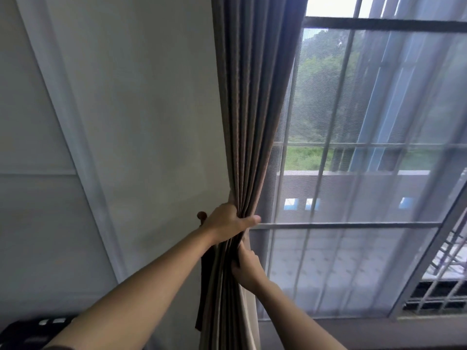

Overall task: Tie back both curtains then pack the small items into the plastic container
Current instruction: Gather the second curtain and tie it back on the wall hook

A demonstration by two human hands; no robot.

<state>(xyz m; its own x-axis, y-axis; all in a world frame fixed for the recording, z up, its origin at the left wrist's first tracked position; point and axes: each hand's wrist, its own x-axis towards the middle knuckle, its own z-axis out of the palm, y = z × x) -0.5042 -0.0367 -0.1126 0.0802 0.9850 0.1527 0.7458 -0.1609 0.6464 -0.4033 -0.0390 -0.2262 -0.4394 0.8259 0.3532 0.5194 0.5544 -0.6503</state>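
**First curtain gathered, still untied**

We bunch the brown curtain (252, 122) beside the wall hook (201, 215). Our left hand (228, 222) curls its fingers round the folds, and our right hand (246, 267) grips them lower (the strap (206, 286) hangs loose). Both ties and the packing remain.

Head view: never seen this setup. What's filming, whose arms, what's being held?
No machine here: a person wears a wide-angle camera on the head, so this single picture looks out along their own arms. The left hand grips the gathered brown curtain; the right hand holds the same bundle just below. Behind the left hand a small round hook sticks out of the wall, with a dark strap hanging under it, probably the tieback. To the right a sheer curtain covers the barred window. No table or container is in view.
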